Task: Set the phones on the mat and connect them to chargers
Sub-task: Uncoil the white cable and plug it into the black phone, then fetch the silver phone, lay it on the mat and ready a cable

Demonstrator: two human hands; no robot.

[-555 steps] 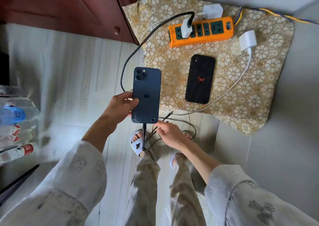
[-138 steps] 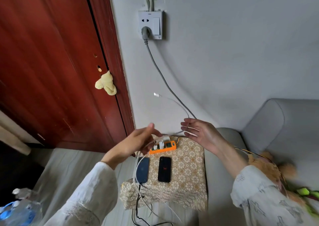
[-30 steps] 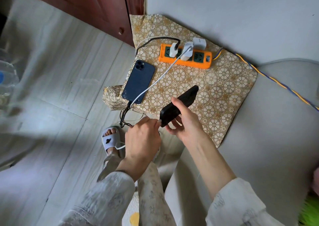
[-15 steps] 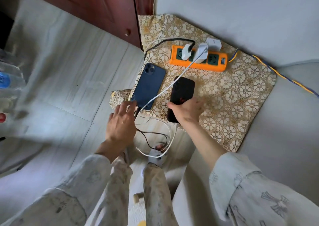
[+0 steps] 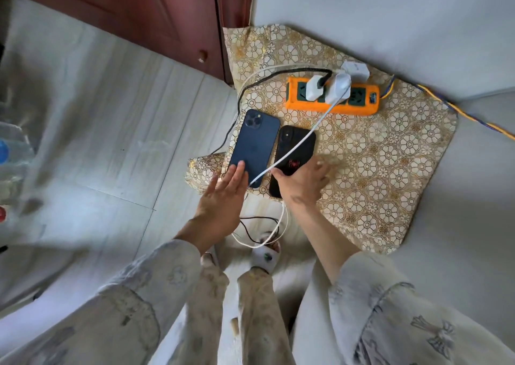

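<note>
In the corner between a dark red wooden door (image 5: 145, 10) and a pale wall, a gold flower-patterned mat (image 5: 384, 153) covers a grey cushioned seat (image 5: 459, 225), above a light tiled floor (image 5: 106, 130). An orange power strip (image 5: 362, 105) with white charger plugs (image 5: 338, 86) lies at the mat's far side. The left hand (image 5: 223, 194) is flat, fingers straight and together, fingertips resting on the near end of the blue phone (image 5: 255, 144). The right hand (image 5: 302, 182) lies spread over the near end of the black phone (image 5: 295, 153); whether it grips is unclear. Both phones lie face down on the mat, side by side and touching, long axes running away from the person, cameras at the far end. A white cable (image 5: 301, 141) runs from a plug across the black phone and loops to the floor; a black cable (image 5: 250, 91) curves off the mat's left edge.
</note>
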